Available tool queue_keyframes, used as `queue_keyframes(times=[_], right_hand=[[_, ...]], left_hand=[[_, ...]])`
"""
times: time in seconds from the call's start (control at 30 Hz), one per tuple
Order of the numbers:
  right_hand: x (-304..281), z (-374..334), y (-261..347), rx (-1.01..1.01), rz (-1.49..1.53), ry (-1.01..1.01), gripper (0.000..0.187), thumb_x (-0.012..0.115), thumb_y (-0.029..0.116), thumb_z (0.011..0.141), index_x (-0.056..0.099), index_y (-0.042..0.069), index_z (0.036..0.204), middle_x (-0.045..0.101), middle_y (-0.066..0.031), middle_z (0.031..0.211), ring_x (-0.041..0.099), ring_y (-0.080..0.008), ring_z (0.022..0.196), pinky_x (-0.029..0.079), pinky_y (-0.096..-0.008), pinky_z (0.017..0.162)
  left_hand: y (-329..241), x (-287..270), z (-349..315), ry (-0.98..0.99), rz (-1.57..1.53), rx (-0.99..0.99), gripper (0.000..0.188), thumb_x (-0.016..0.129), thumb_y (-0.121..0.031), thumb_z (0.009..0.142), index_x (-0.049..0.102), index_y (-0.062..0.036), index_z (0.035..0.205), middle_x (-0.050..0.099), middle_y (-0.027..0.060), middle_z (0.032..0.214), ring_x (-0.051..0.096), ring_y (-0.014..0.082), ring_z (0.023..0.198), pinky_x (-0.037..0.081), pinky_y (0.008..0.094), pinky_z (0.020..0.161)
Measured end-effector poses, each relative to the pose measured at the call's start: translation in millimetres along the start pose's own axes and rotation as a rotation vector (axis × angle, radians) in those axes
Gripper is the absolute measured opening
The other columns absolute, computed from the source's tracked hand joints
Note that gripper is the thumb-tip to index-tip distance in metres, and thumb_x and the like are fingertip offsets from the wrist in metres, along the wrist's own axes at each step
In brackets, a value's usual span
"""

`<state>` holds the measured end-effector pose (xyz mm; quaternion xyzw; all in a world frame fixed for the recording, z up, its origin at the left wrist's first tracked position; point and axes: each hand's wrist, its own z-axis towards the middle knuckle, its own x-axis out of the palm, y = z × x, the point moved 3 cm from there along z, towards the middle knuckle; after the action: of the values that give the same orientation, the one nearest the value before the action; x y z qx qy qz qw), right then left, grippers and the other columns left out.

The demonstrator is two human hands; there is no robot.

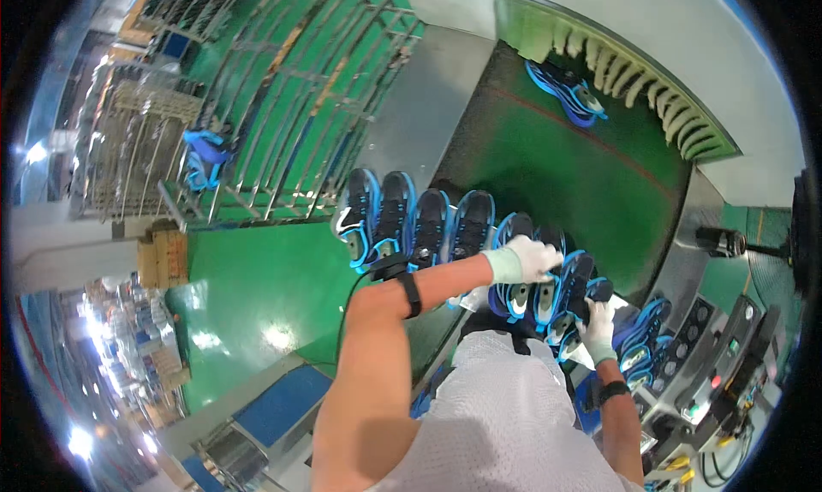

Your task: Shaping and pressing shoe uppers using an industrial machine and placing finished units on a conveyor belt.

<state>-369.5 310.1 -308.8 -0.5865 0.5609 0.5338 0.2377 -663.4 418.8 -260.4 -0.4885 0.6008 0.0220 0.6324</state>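
Black shoes with bright blue edges stand in a row across the conveyor's near end. My left hand (528,259), in a white glove, reaches over the middle of the row. Its fingers are bent and closed around the upper part of a black shoe (550,233), though the grip is partly hidden. Farther right, my gloved right hand (598,328) is closed on another shoe (562,324), low in the row beside a bit of white paper. Left of my hands, several shoes stand side by side, among them a laced shoe (473,222).
A green conveyor belt (548,166) leads to a machine opening hung with pale curtain strips (634,72); a blue-edged shoe pair (567,92) lies near it. Metal racks (291,98) stand left. More shoes (644,342) and a control panel (715,363) are at right.
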Motion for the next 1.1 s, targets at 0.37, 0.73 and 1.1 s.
queue_keyframes(times=[0.37, 0.73, 1.1], right_hand=[[-131, 112, 20, -0.042, 0.070, -0.055, 0.054, 0.080, 0.018, 0.072, 0.059, 0.006, 0.120, 0.060, -0.0162, 0.106, 0.059, -0.0366, 0.106, 0.052, -0.0455, 0.086], [-207, 453, 230, -0.955, -0.092, -0.029, 0.052, 0.079, 0.024, 0.075, 0.059, 0.003, 0.118, 0.059, -0.0143, 0.098, 0.057, -0.0352, 0.102, 0.052, -0.0458, 0.081], [-93, 597, 330, -0.888, 0.052, -0.174, 0.034, 0.070, 0.032, 0.083, 0.070, 0.011, 0.110, 0.065, -0.0100, 0.113, 0.057, -0.0302, 0.114, 0.046, -0.0460, 0.095]], left_hand=[[113, -157, -39, -0.856, -0.080, -0.394, 0.048, 0.072, -0.027, 0.086, 0.058, -0.0122, 0.129, 0.066, 0.0125, 0.109, 0.067, 0.0328, 0.098, 0.055, 0.0417, 0.081], [295, -130, -174, -0.804, 0.017, -0.917, 0.055, 0.070, -0.019, 0.089, 0.050, -0.0133, 0.139, 0.062, 0.0149, 0.120, 0.062, 0.0364, 0.111, 0.052, 0.0441, 0.090], [290, -126, -165, -0.781, 0.044, -0.985, 0.060, 0.071, -0.005, 0.082, 0.052, -0.0073, 0.138, 0.058, 0.0166, 0.119, 0.059, 0.0370, 0.113, 0.048, 0.0424, 0.097]])
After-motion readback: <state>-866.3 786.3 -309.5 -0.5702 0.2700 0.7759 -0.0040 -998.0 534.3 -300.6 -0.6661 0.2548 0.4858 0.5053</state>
